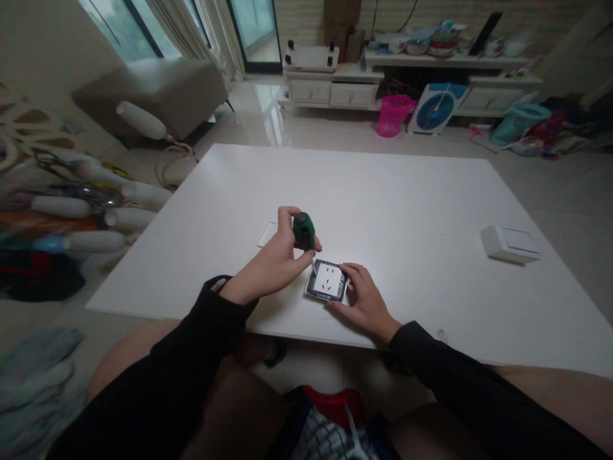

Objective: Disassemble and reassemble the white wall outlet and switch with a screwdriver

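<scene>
My left hand (287, 252) is closed around the green and black handle of a screwdriver (303, 231). The shaft points down, its tip at the left side of a wall socket (328, 279). This socket has a white face with slots and a dark frame around it, and lies face up near the table's front edge. Fingers and thumb of my right hand (363, 300) grip the socket's right side. Beyond my left hand lies a flat white frame (268, 234), partly hidden by that hand.
A white switch box (510, 245) sits on the right of the white table (407, 198). Past the table are a pink basket (394, 115), a blue fan (437, 108) and a teal basket (520, 123). At left stand a grey bench (153, 89) and several white padded bars.
</scene>
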Motion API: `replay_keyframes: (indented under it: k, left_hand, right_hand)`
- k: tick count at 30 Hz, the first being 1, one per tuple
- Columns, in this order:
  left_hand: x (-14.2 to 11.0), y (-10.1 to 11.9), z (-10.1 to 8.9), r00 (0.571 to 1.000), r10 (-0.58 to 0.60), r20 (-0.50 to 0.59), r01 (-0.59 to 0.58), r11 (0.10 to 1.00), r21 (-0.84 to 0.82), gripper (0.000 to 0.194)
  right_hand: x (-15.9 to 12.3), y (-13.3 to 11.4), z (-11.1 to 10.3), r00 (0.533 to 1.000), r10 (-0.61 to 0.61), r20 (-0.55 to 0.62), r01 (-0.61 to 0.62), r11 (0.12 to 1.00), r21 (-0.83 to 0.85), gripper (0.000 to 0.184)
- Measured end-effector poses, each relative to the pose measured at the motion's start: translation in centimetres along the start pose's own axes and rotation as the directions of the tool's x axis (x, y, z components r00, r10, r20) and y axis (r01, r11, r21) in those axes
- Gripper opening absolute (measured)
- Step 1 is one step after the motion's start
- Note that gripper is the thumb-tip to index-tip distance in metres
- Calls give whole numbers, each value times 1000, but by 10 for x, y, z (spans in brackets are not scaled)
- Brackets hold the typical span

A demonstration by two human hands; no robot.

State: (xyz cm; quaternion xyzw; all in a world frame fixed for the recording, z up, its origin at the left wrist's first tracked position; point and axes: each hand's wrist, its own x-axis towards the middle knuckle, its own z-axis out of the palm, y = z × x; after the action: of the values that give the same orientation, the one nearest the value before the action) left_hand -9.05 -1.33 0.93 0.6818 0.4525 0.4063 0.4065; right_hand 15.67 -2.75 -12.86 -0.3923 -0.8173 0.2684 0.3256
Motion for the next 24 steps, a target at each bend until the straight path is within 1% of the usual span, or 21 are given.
replay_keyframes:
  k: [6,12,15,17,21,24]
  left_hand:
    - [2,-5,10,1000,-3,6,3,1000,19,42]
    - [3,-2,4,999,-28,16,28,999,-35,49]
    - [3,3,1,998,-23,57,23,1000,-5,39]
    - [2,6,1,998,-14,63,12,999,32,34]
    - [1,5,6,1000,-17,-9,17,997,74,34]
    - [2,2,9,998,-8,-67,15,995,102,38]
  right_hand:
    - [0,1,1,1000,-6,-4,6,1000,8,82]
    - [0,1,1,1000,-5,0,5,1000,-2,82]
    - [0,1,1,1000,-6,5,6,1000,0,82]
    - [0,2,1,1000,-8,7,8,1000,1,82]
    - [0,3,1,1000,-13,2,13,1000,1,82]
    - [0,4,1,1000,-9,4,9,1000,-4,82]
